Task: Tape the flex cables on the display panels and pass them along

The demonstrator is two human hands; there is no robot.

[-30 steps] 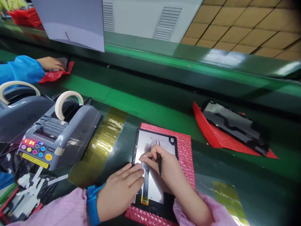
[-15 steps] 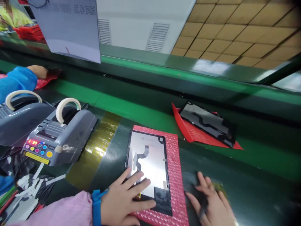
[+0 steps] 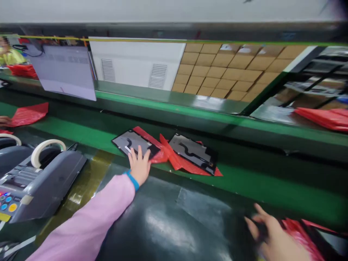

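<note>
My left hand (image 3: 140, 168) reaches out over the green belt, fingers spread, at the near edge of a flat grey panel (image 3: 127, 139) with a black border and a dark curved strip. That panel, perhaps a screen's back, lies on a red bubble-wrap bag (image 3: 159, 156). Just right of it, a similar panel (image 3: 187, 148) rests on another red bag (image 3: 174, 159). At the lower right, my right hand (image 3: 277, 235) is smeared by motion, its fingers curled about a small dark thing (image 3: 262, 230) that I cannot make out.
Grey tape dispensers (image 3: 51, 181) with white tape rolls (image 3: 40, 154) stand at the left, beside yellow film (image 3: 78, 195) on the bench. More red wrap with a panel (image 3: 331, 237) lies at the lower right. Another person's hand (image 3: 4, 121) touches a red bag (image 3: 29, 114) at the far left.
The panel on red wrap has gone from the bench in front of me to the belt, with my left hand following forward. The view has shifted right and up.
</note>
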